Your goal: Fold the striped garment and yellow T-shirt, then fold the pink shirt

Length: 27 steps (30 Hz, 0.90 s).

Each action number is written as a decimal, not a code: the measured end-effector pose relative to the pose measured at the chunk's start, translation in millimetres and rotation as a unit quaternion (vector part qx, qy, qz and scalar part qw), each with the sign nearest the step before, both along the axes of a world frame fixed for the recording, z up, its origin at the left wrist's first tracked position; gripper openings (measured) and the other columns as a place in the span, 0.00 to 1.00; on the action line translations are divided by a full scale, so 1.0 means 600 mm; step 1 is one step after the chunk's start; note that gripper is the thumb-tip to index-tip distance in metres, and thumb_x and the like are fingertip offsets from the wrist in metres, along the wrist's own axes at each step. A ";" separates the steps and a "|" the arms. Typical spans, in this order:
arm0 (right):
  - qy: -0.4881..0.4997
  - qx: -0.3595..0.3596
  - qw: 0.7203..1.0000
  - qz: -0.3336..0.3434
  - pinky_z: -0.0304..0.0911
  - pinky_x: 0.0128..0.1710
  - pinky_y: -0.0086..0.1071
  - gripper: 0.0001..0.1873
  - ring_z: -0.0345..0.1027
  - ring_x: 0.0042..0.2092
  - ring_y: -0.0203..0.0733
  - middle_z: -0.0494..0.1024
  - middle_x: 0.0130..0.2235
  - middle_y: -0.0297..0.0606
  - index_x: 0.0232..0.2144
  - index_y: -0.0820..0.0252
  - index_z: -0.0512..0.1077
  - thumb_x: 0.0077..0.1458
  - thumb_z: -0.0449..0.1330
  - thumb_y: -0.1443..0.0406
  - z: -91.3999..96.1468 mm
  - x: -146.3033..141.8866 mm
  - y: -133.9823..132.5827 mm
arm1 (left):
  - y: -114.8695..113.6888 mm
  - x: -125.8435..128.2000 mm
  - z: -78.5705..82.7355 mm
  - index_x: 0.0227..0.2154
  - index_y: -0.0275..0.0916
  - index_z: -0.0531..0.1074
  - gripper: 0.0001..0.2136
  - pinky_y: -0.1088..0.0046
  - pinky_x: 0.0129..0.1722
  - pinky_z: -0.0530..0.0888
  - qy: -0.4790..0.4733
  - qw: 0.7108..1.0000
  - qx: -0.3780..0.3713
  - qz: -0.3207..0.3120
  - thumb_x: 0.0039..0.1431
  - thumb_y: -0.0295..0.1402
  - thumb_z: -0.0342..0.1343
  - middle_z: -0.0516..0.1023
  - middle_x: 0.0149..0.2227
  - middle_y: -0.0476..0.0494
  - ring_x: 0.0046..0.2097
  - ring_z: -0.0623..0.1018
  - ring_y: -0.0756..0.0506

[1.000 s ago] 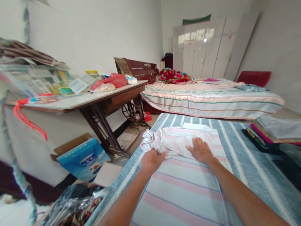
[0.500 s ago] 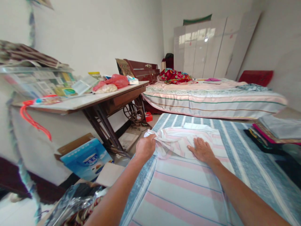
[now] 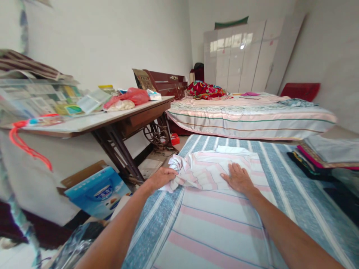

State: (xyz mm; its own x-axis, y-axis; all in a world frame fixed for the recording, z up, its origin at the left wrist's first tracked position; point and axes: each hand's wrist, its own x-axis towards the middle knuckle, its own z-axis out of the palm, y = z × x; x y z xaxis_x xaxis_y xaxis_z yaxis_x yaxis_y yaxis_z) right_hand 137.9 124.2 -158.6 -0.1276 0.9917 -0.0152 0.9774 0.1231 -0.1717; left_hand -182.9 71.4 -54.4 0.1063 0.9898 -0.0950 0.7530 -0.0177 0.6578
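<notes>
A white garment with pink and thin dark stripes (image 3: pixel 221 220), possibly a shirt, is spread on a blue-and-white striped bed cover (image 3: pixel 159 209). Its far part is folded over and wrinkled. At the left, my left hand (image 3: pixel 162 177) grips a bunched end of the garment between thumb and fingers. My right hand (image 3: pixel 239 179) rests palm down on the folded-over part, fingers apart and lying on the cloth.
A stack of folded clothes (image 3: pixel 322 153) lies at the right. To the left stands a sewing-machine table (image 3: pixel 84 125) bearing a clear plastic box (image 3: pixel 36 97) and a red bag (image 3: pixel 134 97). Below are a blue carton (image 3: pixel 101 190) and plastic wrapping. Another bed (image 3: pixel 246 119) stands beyond.
My left hand has moved left and slightly nearer, drawing the bunched cloth end outward over the bed's left side. My right hand stays on the garment. The view has shifted slightly.
</notes>
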 end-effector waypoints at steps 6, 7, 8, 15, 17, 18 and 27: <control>-0.006 -0.008 1.000 0.000 0.34 0.61 0.46 0.43 0.34 0.66 0.51 0.44 0.66 0.51 0.63 0.71 0.45 0.58 0.34 0.43 0.000 0.001 -0.001 | 0.003 -0.023 0.018 0.31 0.35 0.78 0.15 0.76 0.24 0.66 -0.092 0.993 -0.071 0.015 0.43 0.38 0.55 0.76 0.24 0.48 0.26 0.71 0.48; -0.006 -0.007 1.000 0.001 0.34 0.61 0.46 0.44 0.34 0.66 0.52 0.45 0.66 0.51 0.63 0.71 0.45 0.58 0.34 0.43 0.000 0.001 -0.001 | 0.005 -0.026 0.021 0.30 0.34 0.78 0.15 0.76 0.24 0.66 -0.080 0.994 -0.068 0.012 0.43 0.40 0.55 0.76 0.24 0.48 0.26 0.70 0.48; -0.006 -0.006 1.000 0.001 0.35 0.61 0.46 0.44 0.34 0.66 0.52 0.45 0.66 0.51 0.63 0.71 0.45 0.58 0.34 0.43 0.000 0.001 -0.001 | 0.007 -0.027 0.025 0.29 0.34 0.77 0.15 0.76 0.25 0.66 -0.060 0.996 -0.062 0.004 0.43 0.41 0.55 0.75 0.24 0.48 0.26 0.70 0.48; -0.006 0.000 1.000 0.000 0.35 0.60 0.47 0.44 0.35 0.65 0.52 0.45 0.65 0.51 0.63 0.71 0.46 0.58 0.35 0.43 -0.003 0.001 -0.001 | -0.002 -0.012 0.046 0.16 0.36 0.69 0.17 0.77 0.22 0.59 0.113 0.992 -0.025 -0.053 0.50 0.44 0.49 0.64 0.17 0.51 0.24 0.64 0.50; -0.005 0.007 1.000 0.003 0.36 0.60 0.47 0.43 0.35 0.65 0.52 0.47 0.65 0.51 0.63 0.71 0.47 0.58 0.35 0.43 -0.004 0.002 -0.001 | -0.010 -0.004 0.043 0.16 0.36 0.69 0.15 0.77 0.23 0.59 0.167 0.984 -0.027 -0.060 0.49 0.42 0.50 0.65 0.17 0.51 0.25 0.65 0.50; -0.004 0.011 1.000 0.006 0.36 0.60 0.47 0.43 0.36 0.65 0.52 0.48 0.65 0.51 0.63 0.71 0.47 0.58 0.35 0.44 -0.004 0.002 -0.001 | -0.013 -0.002 0.040 0.17 0.37 0.70 0.13 0.77 0.24 0.60 0.174 0.982 -0.037 -0.063 0.47 0.40 0.52 0.66 0.18 0.51 0.26 0.66 0.50; -0.007 0.016 1.000 0.005 0.39 0.60 0.48 0.43 0.37 0.65 0.53 0.49 0.64 0.52 0.62 0.71 0.49 0.58 0.35 0.44 -0.005 0.003 0.000 | -0.027 0.022 0.007 0.20 0.38 0.72 0.11 0.76 0.25 0.63 0.258 0.960 -0.108 -0.032 0.48 0.41 0.54 0.69 0.17 0.50 0.25 0.71 0.48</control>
State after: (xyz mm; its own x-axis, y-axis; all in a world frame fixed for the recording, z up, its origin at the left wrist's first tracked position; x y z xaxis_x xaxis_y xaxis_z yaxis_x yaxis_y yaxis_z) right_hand 139.8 124.2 -161.3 -0.1383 0.9903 0.0146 0.9784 0.1389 -0.1534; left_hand -169.4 55.3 -50.1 0.0491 0.9341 -0.3536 0.9814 0.0207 0.1909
